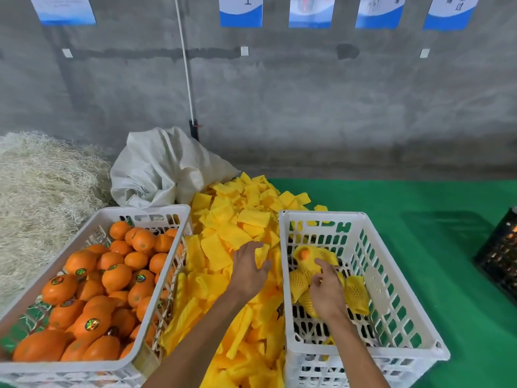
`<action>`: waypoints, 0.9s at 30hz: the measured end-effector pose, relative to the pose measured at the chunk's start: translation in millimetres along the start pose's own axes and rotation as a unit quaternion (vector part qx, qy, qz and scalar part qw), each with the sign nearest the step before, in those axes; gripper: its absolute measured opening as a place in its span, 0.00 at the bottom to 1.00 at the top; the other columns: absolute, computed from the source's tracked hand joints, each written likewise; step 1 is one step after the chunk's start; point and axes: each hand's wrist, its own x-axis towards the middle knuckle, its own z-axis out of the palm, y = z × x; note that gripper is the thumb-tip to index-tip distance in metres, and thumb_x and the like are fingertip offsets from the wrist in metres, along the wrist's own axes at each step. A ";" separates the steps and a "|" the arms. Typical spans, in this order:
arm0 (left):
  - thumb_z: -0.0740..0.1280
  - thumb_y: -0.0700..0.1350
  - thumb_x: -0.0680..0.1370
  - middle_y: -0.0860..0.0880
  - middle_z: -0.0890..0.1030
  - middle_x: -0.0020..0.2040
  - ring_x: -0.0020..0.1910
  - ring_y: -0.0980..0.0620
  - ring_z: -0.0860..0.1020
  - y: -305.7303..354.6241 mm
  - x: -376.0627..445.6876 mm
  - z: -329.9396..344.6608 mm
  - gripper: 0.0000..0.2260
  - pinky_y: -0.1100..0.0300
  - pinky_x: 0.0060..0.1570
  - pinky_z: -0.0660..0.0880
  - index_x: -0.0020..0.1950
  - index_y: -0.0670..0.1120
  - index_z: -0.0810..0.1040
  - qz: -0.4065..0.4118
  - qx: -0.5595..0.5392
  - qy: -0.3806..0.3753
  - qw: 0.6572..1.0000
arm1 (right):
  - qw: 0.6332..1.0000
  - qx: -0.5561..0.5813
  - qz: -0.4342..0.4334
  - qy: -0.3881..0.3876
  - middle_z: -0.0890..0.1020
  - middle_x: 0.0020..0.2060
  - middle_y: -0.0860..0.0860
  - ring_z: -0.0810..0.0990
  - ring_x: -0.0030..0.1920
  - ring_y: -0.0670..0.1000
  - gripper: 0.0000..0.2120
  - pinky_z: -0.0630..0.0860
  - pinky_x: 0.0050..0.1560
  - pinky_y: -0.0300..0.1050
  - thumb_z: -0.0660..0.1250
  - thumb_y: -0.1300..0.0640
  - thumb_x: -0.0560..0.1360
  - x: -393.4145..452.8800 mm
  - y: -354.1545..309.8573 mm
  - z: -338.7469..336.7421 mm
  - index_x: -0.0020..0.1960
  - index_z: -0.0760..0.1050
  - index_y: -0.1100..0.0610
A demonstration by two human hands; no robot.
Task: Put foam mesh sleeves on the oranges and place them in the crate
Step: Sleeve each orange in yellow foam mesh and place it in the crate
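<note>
While the right hand (327, 292) rests with curled fingers on sleeved oranges (307, 257) inside the right-hand white crate (391, 312), the left hand (247, 268) reaches into the heap of yellow foam sleeves (223, 236) between the crates, fingers spread and loose — its grip apart, clamped on nothing. Bare oranges (92, 287), several with round stickers, fill the left crate (156, 211). Whether the right grip pinches the mesh cannot be told — the hand covers what lies beneath. Both crates' near ends are cut off on the green bench (419, 200).
</note>
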 end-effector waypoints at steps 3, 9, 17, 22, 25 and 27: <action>0.69 0.49 0.82 0.45 0.67 0.78 0.79 0.43 0.58 -28.0 -1.9 -38.4 0.17 0.44 0.74 0.62 0.71 0.49 0.75 -0.013 0.050 0.050 0.997 | 0.997 0.015 -0.073 -0.033 0.72 0.72 0.50 0.73 0.70 0.54 0.19 0.75 0.66 0.53 0.61 0.54 0.84 -7.6 -28.6 22.6 0.75 0.67 0.50; 0.68 0.49 0.83 0.44 0.74 0.72 0.72 0.40 0.68 -97.4 -25.2 -123.9 0.17 0.45 0.70 0.62 0.70 0.46 0.76 -0.074 0.144 0.108 0.981 | 0.975 -0.107 -0.168 -0.102 0.69 0.75 0.46 0.64 0.76 0.53 0.22 0.61 0.76 0.53 0.63 0.48 0.84 -18.7 -72.6 96.6 0.77 0.65 0.48; 0.65 0.50 0.82 0.46 0.72 0.75 0.74 0.37 0.64 -160.2 -72.6 -195.1 0.20 0.39 0.70 0.66 0.74 0.58 0.74 -0.212 0.281 0.063 0.934 | 0.925 -0.202 -0.137 -0.292 0.61 0.78 0.45 0.65 0.76 0.52 0.27 0.63 0.74 0.53 0.63 0.46 0.83 -55.0 -64.4 201.9 0.79 0.60 0.48; 0.65 0.54 0.81 0.44 0.68 0.74 0.75 0.39 0.62 -174.5 -88.1 -209.1 0.25 0.39 0.68 0.69 0.78 0.50 0.65 -0.289 0.321 0.032 0.902 | 0.935 -0.222 -0.125 -0.246 0.62 0.74 0.46 0.77 0.61 0.50 0.24 0.73 0.62 0.50 0.63 0.48 0.84 -68.7 -64.1 224.6 0.77 0.63 0.51; 0.66 0.55 0.81 0.42 0.65 0.74 0.74 0.36 0.62 -181.2 -97.9 -213.2 0.28 0.41 0.64 0.73 0.78 0.47 0.64 -0.300 0.278 0.037 0.912 | 0.953 -0.210 -0.107 -0.189 0.66 0.69 0.49 0.80 0.53 0.51 0.21 0.77 0.50 0.48 0.62 0.50 0.84 -64.9 -70.3 228.7 0.75 0.64 0.49; 0.67 0.57 0.81 0.39 0.64 0.74 0.73 0.34 0.64 -184.9 -104.1 -215.0 0.31 0.42 0.63 0.72 0.79 0.46 0.62 -0.301 0.265 0.032 0.916 | 0.960 -0.217 -0.106 -0.144 0.68 0.67 0.49 0.80 0.53 0.52 0.19 0.76 0.48 0.46 0.61 0.51 0.84 -62.8 -72.8 229.8 0.74 0.65 0.48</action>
